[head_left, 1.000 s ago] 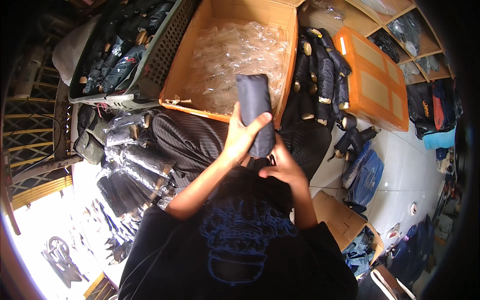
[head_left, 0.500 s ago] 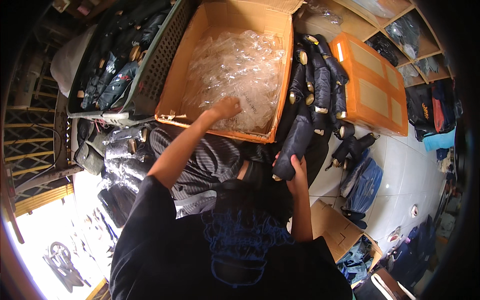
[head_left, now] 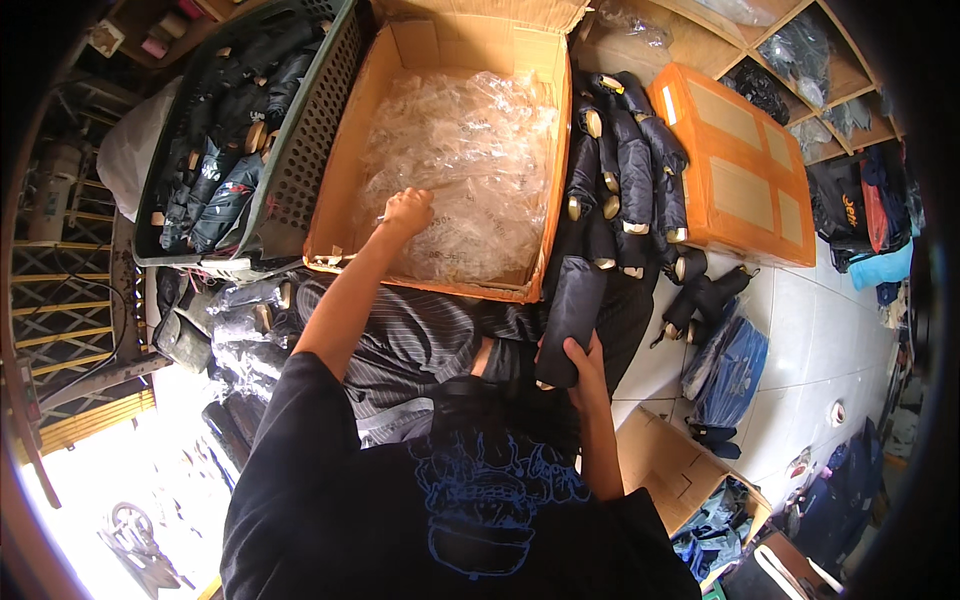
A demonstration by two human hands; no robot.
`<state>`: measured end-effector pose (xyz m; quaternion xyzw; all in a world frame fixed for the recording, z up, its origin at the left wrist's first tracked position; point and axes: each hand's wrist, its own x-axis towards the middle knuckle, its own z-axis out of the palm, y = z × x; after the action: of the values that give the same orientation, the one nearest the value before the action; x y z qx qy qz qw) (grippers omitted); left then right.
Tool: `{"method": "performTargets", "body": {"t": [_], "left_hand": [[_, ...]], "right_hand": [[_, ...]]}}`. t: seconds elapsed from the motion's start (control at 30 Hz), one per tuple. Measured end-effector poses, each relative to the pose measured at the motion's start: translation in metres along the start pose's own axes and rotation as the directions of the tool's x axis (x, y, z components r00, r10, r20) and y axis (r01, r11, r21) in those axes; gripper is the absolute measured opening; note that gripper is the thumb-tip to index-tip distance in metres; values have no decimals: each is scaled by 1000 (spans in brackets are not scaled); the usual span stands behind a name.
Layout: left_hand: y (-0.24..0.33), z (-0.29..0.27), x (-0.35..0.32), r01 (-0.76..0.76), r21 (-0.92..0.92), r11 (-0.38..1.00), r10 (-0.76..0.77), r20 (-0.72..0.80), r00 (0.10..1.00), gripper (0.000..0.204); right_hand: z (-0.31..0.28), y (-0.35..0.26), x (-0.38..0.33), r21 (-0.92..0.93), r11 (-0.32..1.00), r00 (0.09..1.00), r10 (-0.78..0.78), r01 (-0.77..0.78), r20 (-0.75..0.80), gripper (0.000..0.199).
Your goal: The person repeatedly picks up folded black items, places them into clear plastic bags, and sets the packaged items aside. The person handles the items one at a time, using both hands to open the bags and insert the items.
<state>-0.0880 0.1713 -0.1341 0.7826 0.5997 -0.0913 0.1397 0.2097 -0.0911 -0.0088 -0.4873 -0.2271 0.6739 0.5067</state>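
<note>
So the right hand (head_left: 587, 372) has a dark folded umbrella (head_left: 573, 315) gripped above the lap, thumb across it. Left hand (head_left: 408, 212) is down at the clear plastic bags (head_left: 460, 150) in the cardboard box (head_left: 347, 170), fingers bent. I'd call this step grabbing a bag; seems to call for a light pinch on just one. Can't tell if it's pinching any, fingertips are hidden. Doorway's totally blown out too.

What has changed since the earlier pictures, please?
The left hand has let go of the black bundle and moved forward and left into the open box, over the clear plastic. The right hand now holds the bundle, shifted right. The green crate and taped carton stayed put.
</note>
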Motion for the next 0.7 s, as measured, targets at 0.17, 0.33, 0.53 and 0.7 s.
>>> {"method": "performTargets", "body": {"t": [0.17, 0.33, 0.53, 0.7], "left_hand": [[-2, -64, -40, -142, -42, 989, 131, -191, 973, 43], [-9, -102, -73, -336, -304, 891, 227, -343, 912, 26], [4, -142, -102, -419, -709, 567, 96, -448, 889, 25], [37, -169, -145, -313, -949, 27, -60, -314, 947, 31]], "right_hand": [[3, -2, -1, 73, 997, 996, -16, 10, 87, 54], [19, -12, 5, 179, 983, 969, -87, 45, 230, 60], [32, -19, 10, 177, 983, 946, -111, 58, 305, 65], [44, -24, 17, 319, 948, 868, -167, 10, 467, 75]]}}
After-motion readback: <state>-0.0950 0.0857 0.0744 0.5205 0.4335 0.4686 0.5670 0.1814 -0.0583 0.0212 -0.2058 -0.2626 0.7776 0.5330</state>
